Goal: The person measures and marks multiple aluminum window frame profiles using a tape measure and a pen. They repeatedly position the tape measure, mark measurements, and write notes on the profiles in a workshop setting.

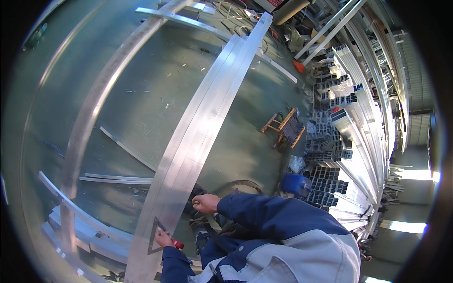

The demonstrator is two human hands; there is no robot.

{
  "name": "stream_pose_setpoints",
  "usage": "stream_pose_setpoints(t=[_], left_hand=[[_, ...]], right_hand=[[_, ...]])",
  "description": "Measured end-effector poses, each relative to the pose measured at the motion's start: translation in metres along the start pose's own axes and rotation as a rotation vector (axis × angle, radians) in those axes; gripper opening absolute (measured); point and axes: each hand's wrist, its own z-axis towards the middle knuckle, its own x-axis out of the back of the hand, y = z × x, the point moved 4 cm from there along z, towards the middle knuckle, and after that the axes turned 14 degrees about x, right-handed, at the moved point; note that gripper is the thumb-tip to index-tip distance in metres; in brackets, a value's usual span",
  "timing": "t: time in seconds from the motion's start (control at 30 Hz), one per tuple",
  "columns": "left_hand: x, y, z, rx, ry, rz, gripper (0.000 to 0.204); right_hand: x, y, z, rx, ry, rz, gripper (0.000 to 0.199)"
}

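Long silvery metal profiles (196,127) lie side by side, running from the near left up to the far right. On their near end rests a triangular set square (153,236), dark-edged with an open middle. My left hand (163,239) is closed at the square's right side. A small red object (178,244) shows below that hand's palm; its kind is not clear. Just right of the profiles, my right hand (206,203) is closed in a fist. Something small and dark shows at its fingertips, too small to name.
A long metal beam (89,106) and a crossbar (198,23) support or flank the work. A wooden stool (288,127) and a blue drum (296,185) stand to the right, before stacked metal profiles (325,181). Thin strips (118,179) lie at left.
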Motion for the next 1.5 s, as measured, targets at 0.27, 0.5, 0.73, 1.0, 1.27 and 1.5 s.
stream_pose_setpoints(t=[0.27, 0.5, 0.73, 1.0, 1.27, 1.5], left_hand=[[-0.047, 0.117, -0.146, -0.158, -0.559, -0.360, 0.050], [-0.055, 0.132, -0.202, -0.125, -0.670, -0.485, 0.055], [-0.086, 0.137, -0.208, -0.191, -0.696, -0.599, 0.053], [-0.132, 0.154, -0.278, -0.234, -0.862, -0.285, 0.055], [-0.247, 0.169, -0.320, -0.420, -0.739, 0.005, 0.069], [-0.326, 0.207, -0.387, -0.658, -0.685, 0.196, 0.066]], right_hand=[[-0.020, -0.093, -0.022, 0.142, -0.080, 0.196, 0.067], [-0.017, -0.107, -0.045, 0.051, -0.016, 0.389, 0.070], [0.008, -0.097, -0.052, 0.061, 0.122, 0.303, 0.056], [0.077, -0.075, -0.060, 0.157, 0.265, 0.473, 0.043], [0.171, -0.009, -0.087, 0.119, 0.376, 0.696, 0.039], [0.270, 0.025, -0.119, 0.101, 0.408, 0.856, 0.032]])
